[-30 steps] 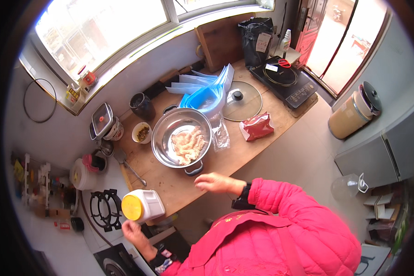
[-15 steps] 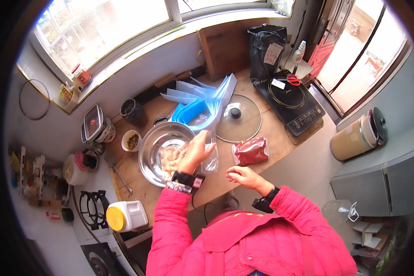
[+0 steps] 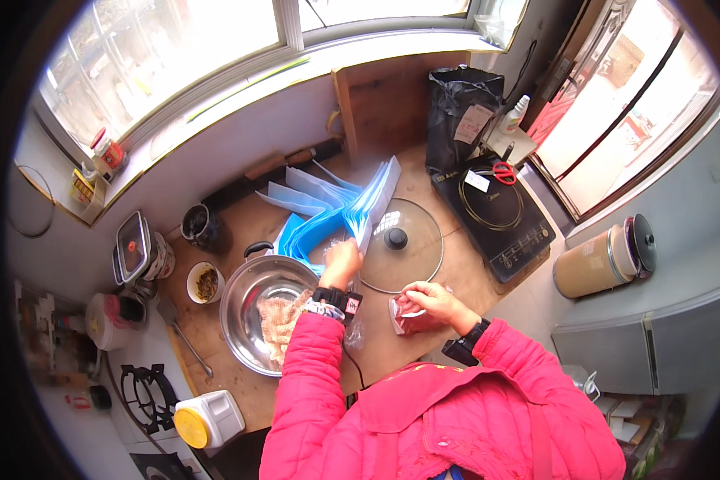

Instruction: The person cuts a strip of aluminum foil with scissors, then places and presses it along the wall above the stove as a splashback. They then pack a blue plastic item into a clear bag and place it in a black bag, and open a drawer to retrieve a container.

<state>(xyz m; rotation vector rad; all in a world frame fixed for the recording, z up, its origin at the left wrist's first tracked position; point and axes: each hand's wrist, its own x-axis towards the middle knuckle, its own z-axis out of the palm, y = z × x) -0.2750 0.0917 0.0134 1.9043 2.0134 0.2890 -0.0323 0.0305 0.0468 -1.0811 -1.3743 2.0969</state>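
My left hand (image 3: 343,264) reaches to the near edge of a bundle of blue-and-white plastic sheets (image 3: 368,204); its fingertips are hidden. My right hand (image 3: 442,307) is above a red packet (image 3: 412,322), fingers curled together; whether they grip it is hard to see. By my left forearm stands a wide steel pot (image 3: 238,336) with pale, pinkish raw meat (image 3: 278,330) in it. Crumpled clear plastic (image 3: 354,332) lies below my left wrist.
A glass lid (image 3: 416,228) lies beyond the packet. Farther right sits a black induction cooker (image 3: 508,240) with red scissors (image 3: 504,172) on it. Left of the pot are a small bowl (image 3: 203,268), a metal spatula (image 3: 190,348) and a yellow-lidded white container (image 3: 210,418).
My left hand has left the pot's inner side and moved to the plastic sheets. The right hand has come over the red packet. The view has shifted slightly.
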